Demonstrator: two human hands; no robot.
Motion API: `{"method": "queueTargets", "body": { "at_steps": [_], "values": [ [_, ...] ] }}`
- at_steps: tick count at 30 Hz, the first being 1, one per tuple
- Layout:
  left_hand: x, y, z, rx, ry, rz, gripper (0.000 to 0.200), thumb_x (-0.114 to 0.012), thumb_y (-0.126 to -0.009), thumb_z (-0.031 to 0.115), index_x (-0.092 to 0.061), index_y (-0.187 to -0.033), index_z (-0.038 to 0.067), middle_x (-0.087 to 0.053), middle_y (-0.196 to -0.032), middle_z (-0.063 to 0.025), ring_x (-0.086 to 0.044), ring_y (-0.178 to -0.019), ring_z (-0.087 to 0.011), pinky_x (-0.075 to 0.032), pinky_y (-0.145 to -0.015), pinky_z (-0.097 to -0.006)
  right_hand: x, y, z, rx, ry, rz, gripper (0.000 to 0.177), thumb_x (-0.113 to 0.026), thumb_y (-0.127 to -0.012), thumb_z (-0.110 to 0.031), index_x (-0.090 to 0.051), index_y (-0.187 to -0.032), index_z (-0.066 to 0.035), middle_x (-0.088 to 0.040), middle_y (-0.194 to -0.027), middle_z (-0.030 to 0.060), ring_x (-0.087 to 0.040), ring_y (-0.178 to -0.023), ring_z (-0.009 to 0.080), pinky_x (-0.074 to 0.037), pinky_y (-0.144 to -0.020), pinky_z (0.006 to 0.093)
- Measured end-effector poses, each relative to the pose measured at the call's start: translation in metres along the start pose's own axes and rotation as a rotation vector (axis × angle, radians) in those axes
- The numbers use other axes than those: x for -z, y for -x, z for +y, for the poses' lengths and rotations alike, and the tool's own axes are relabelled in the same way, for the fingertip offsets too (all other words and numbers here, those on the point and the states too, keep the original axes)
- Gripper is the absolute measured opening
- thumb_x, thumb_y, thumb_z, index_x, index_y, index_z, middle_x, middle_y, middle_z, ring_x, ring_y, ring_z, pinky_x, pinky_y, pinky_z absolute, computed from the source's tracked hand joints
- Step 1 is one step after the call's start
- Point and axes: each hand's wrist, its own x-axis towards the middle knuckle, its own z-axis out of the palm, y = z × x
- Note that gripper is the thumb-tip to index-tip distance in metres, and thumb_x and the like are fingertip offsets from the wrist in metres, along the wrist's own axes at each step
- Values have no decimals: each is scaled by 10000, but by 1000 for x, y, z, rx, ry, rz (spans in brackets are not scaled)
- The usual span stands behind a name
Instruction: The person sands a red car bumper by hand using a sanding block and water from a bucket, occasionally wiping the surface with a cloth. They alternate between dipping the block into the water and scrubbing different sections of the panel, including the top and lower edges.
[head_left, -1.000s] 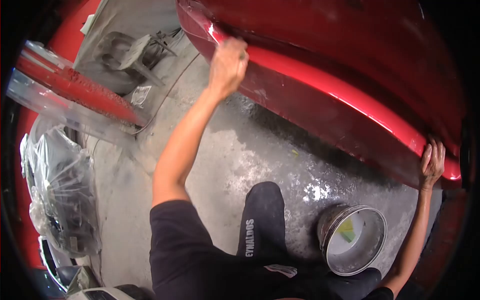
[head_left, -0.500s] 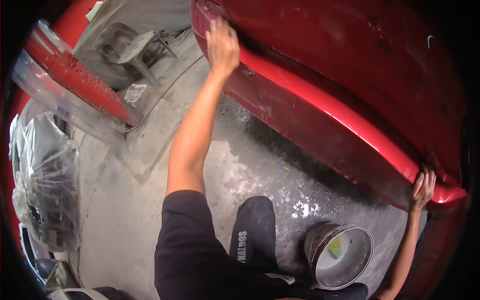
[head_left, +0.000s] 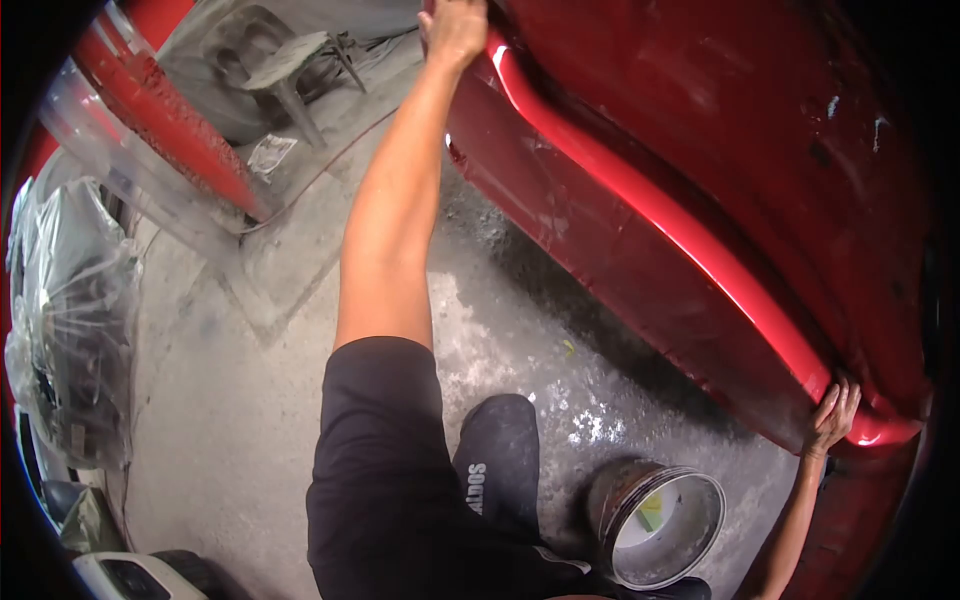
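The red car panel (head_left: 690, 250) slants above the concrete floor (head_left: 230, 400). Over its far end's edge bends the left hand (head_left: 458, 35); whether those fingers clasp anything, I can't tell. The right hand (head_left: 833, 415) rests near the opposite end, fingers extended, unclenched. Floor stretches wide between the panel's lower edge and the chair (head_left: 288, 64).

Glossy panel (head_left: 690, 245), crinkled plastic sheeting (head_left: 85, 290)
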Motion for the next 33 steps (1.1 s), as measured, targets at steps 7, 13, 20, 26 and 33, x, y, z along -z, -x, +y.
{"method": "queueTargets", "body": {
  "at_steps": [7,13,20,26,33],
  "values": [
    [-16,106,49,-418,-31,198,479,-538,-1031,224,-601,-1405,-69,-473,-1616,-254,-394,-1536,-431,-307,-1203,-742,-5,-1,2,25,2,45,376,-466,-1069,-182,-710,-1287,5,-679,-1241,238,-629,-1156,457,-475,-1047,522],
    [-42,132,46,-348,-300,311,554,-386,-1127,278,-468,-1560,-57,-292,-1746,-207,-200,-1639,-424,-132,-1293,-687,-4,-3,-2,-30,18,18,372,-466,-1074,-200,-712,-1277,-7,-666,-1220,248,-624,-1136,467,-475,-1038,533],
    [-31,38,7,-166,-235,162,605,-376,-1112,239,-352,-1613,-99,-323,-1694,-329,-254,-1590,-517,-231,-1291,-624,-1,-8,-9,42,-11,66,348,-475,-1058,-158,-715,-1255,-1,-676,-1161,241,-642,-1071,466,-500,-994,520],
    [-19,186,125,-515,-186,-95,420,-569,-993,291,-757,-1191,-29,-716,-1296,-258,-636,-1309,-393,-337,-1204,-669,-2,-8,-9,63,26,92,323,-479,-1046,-137,-723,-1211,-5,-687,-1144,202,-651,-1062,430,-510,-978,503],
    [-2,151,99,-630,-628,-341,313,-557,-970,230,-783,-1109,65,-769,-1171,-137,-701,-1154,-339,-459,-1103,-567,1,-10,-16,6,-25,78,318,-497,-1042,-141,-742,-1190,-4,-689,-1143,195,-651,-1063,426,-521,-965,493]
  ]
}}
